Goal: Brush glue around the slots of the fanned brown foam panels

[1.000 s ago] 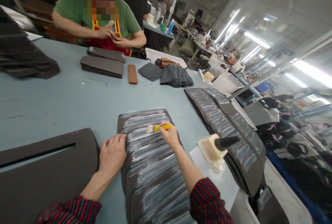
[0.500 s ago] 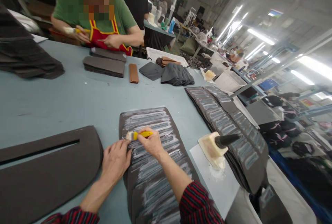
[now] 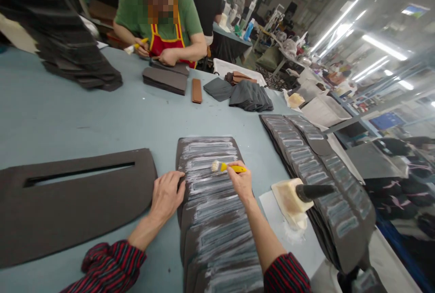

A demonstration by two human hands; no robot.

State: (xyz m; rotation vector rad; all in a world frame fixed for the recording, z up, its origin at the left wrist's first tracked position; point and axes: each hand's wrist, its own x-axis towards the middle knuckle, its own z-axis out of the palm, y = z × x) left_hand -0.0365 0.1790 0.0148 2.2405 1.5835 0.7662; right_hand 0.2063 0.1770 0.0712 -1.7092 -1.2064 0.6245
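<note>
Pinched in my right hand (image 3: 242, 184) is a small paintbrush (image 3: 223, 166) with a yellow handle and pale bristles. Its bristles are over the upper part of an overlapping stack of dark panels (image 3: 212, 202), whose exposed strips carry streaks of whitish wet coating. My left hand (image 3: 166, 194) rests with fingers stretched out, the fingertips at the stack's left edge. To its left lies a large dark panel (image 3: 95, 211) with a long slot. A cream-coloured container (image 3: 287, 198) with a black spout or handle stands on a white sheet to the right of my right forearm.
More coated dark panels (image 3: 302, 161) fan out along the right side. Across the blue-grey table (image 3: 136, 125) are dark stacked pieces (image 3: 165, 81), a brown strip (image 3: 196, 91) and grey pieces (image 3: 249, 96). A co-worker (image 3: 163, 30) in a red apron holds another brush. A tall dark pile (image 3: 81, 53) leans at left.
My right hand has carried the brush rightward from the panel's left edge, away from my left hand. The view has swung left. The co-worker's brush hand has moved out from the body.
</note>
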